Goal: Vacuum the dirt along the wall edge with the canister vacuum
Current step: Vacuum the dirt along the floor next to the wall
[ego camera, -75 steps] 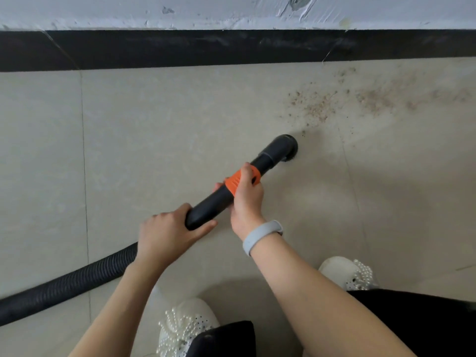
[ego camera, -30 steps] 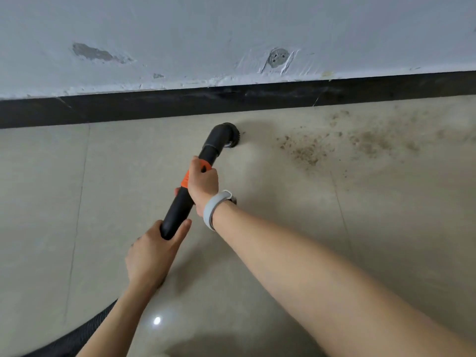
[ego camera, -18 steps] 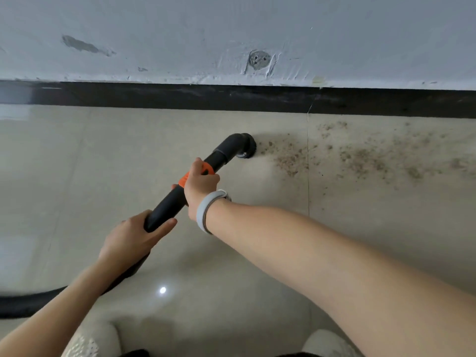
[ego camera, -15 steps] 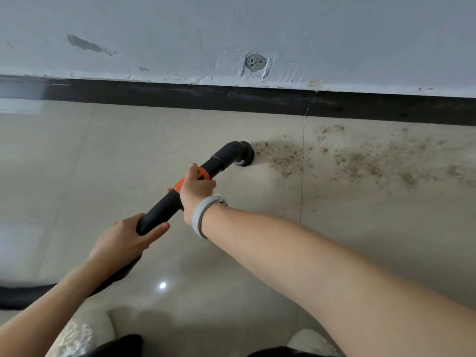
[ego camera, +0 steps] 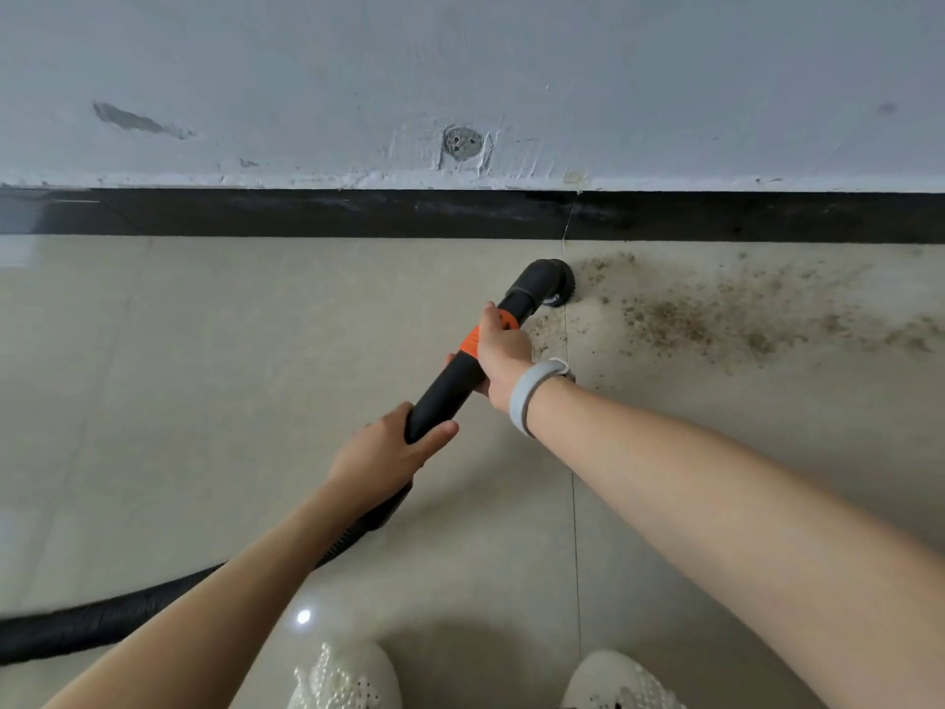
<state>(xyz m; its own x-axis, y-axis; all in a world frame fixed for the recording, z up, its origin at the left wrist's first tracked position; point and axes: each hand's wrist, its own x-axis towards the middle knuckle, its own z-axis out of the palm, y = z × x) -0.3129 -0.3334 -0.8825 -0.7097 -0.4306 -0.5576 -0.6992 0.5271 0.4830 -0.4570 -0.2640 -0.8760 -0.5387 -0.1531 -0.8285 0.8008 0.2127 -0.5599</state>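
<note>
Gripping one black wand (ego camera: 450,386), two hands (left (ego camera: 381,455), right (ego camera: 503,350)) set its nozzle (ego camera: 555,284) beside dirt (ego camera: 716,319).

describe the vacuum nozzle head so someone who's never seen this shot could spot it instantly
Find the black baseboard running along the foot of the grey wall. Just below it, near the middle on the beige tile floor, sits the round black nozzle head, at the left edge of the scattered brown dirt. It caps the black wand, whose orange collar the right hand grips.
</note>
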